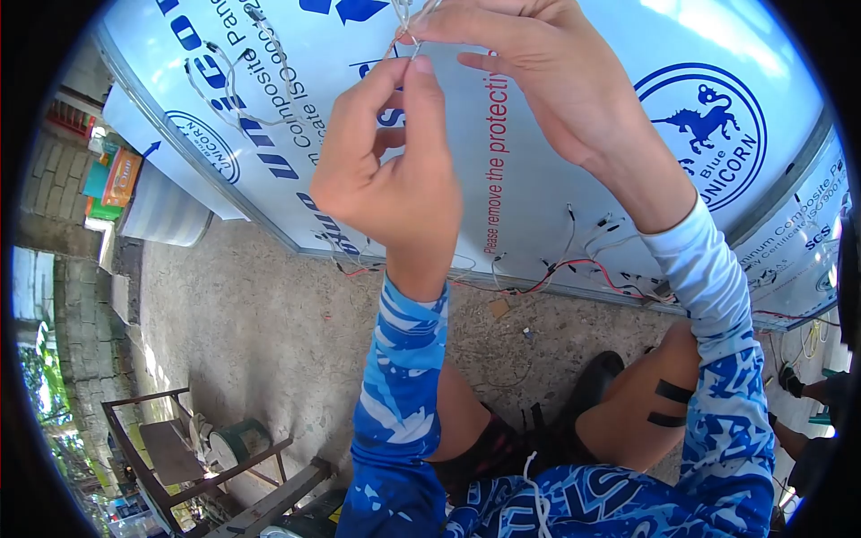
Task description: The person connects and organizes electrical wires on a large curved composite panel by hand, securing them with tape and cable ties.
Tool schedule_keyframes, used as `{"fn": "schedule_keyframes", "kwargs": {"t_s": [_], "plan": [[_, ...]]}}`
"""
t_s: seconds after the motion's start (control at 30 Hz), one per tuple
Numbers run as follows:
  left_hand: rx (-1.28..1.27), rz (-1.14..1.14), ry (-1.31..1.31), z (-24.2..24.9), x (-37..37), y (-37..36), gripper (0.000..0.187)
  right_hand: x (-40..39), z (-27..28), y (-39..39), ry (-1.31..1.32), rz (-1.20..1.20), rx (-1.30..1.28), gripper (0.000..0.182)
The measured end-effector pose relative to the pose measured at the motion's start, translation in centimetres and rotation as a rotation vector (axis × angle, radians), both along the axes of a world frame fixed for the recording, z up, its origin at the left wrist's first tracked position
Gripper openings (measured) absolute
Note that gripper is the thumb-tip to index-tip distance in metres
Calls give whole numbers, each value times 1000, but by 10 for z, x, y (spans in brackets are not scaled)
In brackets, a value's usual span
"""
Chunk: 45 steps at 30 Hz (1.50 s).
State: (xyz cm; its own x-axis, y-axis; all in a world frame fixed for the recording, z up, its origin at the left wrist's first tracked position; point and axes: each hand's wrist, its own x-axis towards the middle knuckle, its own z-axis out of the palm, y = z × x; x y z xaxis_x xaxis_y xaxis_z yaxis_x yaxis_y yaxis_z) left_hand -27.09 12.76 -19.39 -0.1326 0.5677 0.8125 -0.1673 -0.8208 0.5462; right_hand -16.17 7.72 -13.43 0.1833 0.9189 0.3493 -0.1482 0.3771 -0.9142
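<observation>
Thin white and reddish wires run between my two hands at the top of the view. My left hand is closed, thumb and forefinger pinching a wire end. Just above and to the right, my right hand pinches the same bunch of wires between its fingertips; part of the bunch is cut off by the frame edge. Both hands are over a large white panel with blue and red print. More white wires with dark tips stick out of the panel at upper left.
Red and black wires with several loose ends hang along the panel's near edge. Concrete floor lies below. A rusty metal frame stands at lower left, a green bucket beside it. Another person's leg shows at far right.
</observation>
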Motion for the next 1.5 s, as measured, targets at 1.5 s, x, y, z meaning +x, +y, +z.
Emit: {"fn": "schedule_keyframes", "kwargs": {"t_s": [1.5], "plan": [[-635, -2168, -487, -2, 14, 10, 22, 28, -26, 19, 433, 618, -17, 19]]}}
